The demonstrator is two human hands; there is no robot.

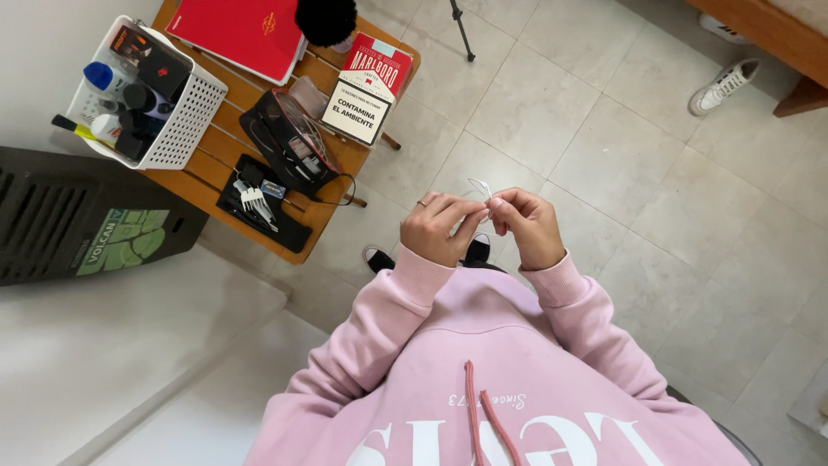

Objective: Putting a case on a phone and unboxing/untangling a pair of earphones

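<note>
Far left: a white perforated plastic basket [191, 112] on the slatted wooden surface [226, 148], packed with small bottles, tubes and dark little containers, too crowded to tell each apart. Beside it a flat red notebook [241, 33] at the surface's far end, then a clear zip pouch with black trim [289, 142] holding small items that can't be made out, and in front of it a flat black tray [259, 207] with a white comb-like piece and small bits in it. A red and white carton [373, 86] lies at the surface's right edge. Centre: left hand [438, 229] and right hand [528, 224] are raised together over the tiled floor [604, 129], in front of the pink sweatshirt [483, 380]. Both are curled nearly closed, fingertips pinching a small thin clear strip of plastic-like material [480, 188] that sticks up between them. Judging by the grip, the step is fine fingertip work on that strip; any next move would need a steady pinch from both sides, since the piece is tiny and easily dropped. Far right: a white sneaker [723, 86] on the floor.
</note>
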